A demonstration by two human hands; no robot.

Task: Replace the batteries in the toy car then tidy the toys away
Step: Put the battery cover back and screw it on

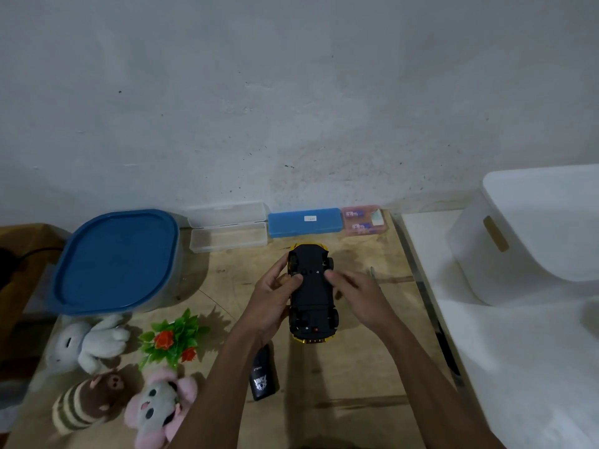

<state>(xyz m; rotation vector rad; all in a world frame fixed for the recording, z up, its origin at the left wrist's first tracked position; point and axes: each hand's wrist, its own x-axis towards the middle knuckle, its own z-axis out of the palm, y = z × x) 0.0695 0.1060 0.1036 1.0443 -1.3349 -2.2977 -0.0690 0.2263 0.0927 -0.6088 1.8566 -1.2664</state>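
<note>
A yellow toy car lies upside down on the wooden table, its black underside facing up. My left hand grips the car's left side, thumb on the underside. My right hand rests at the car's right side with a fingertip on the underside near the front wheel. A black remote control lies just below my left forearm. A thin metal tool, possibly a screwdriver, lies right of my right hand and is partly hidden by it.
A blue-lidded tub stands at the left. Along the wall lie a clear open case, a blue case and a pink box. Three plush toys and a plastic flower sit front left. A white bin stands at the right.
</note>
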